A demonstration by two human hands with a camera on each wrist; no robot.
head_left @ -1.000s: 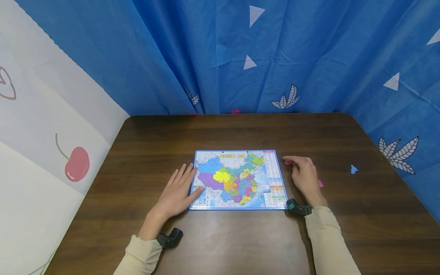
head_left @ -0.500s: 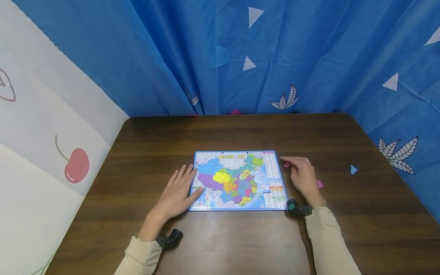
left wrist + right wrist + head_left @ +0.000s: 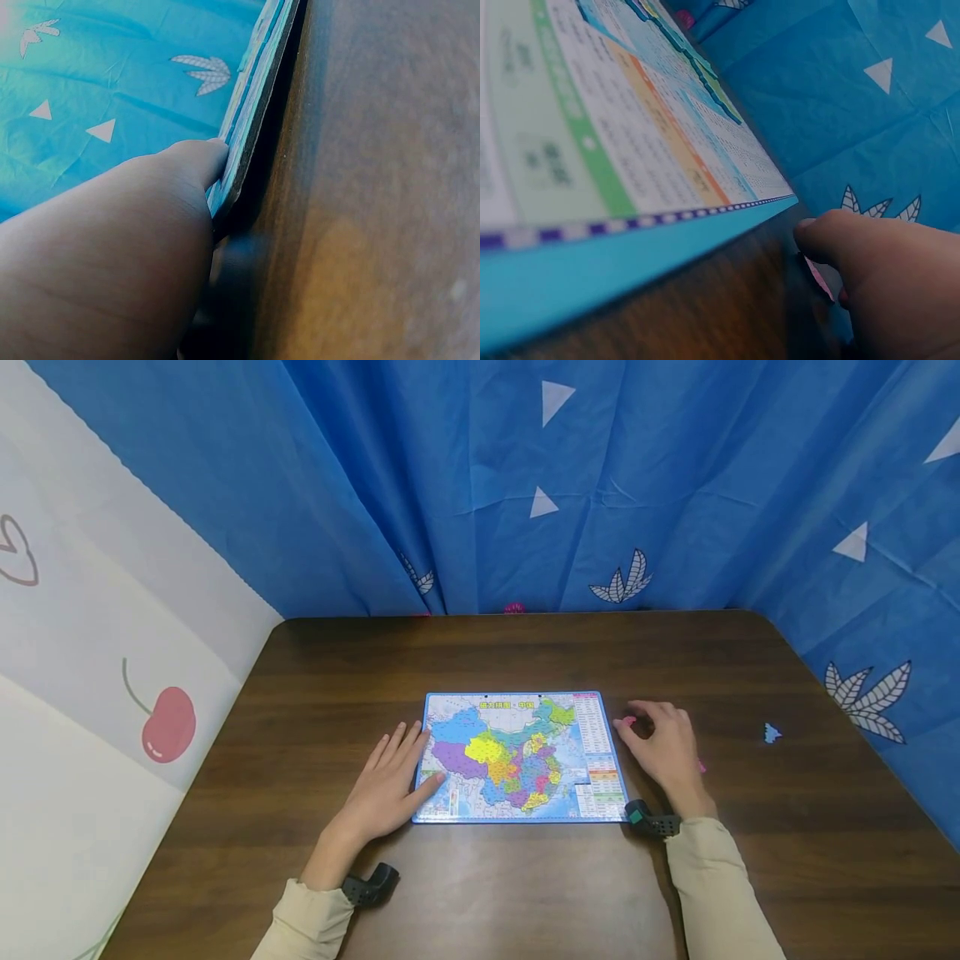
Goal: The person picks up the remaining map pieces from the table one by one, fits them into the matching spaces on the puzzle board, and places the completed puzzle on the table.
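Observation:
A map puzzle board (image 3: 495, 818) with a blue border and coloured regions lies flat on the table. My left hand (image 3: 386, 789) rests along its left edge, fingers straight and thumb on the corner. The left wrist view shows that thumb (image 3: 191, 161) on the board's edge (image 3: 251, 142). Just off the board's right side, my right hand (image 3: 663, 747) holds a small pink puzzle piece (image 3: 628, 721) between thumb and fingers. In the right wrist view the pink piece (image 3: 820, 279) shows below the thumb (image 3: 832, 232), partly hidden by the hand.
A blue puzzle piece (image 3: 772, 733) lies on the dark wooden table (image 3: 525, 652) to the far right. Another pink piece (image 3: 702, 767) peeks out beside the right wrist. Blue curtain (image 3: 480, 527) hangs behind the table, and a pale patterned wall covering (image 3: 112, 610) stands at left.
The right thumb has come out to the left of the pink piece and the index finger has drawn back and curled. The left hand stays still on the board.

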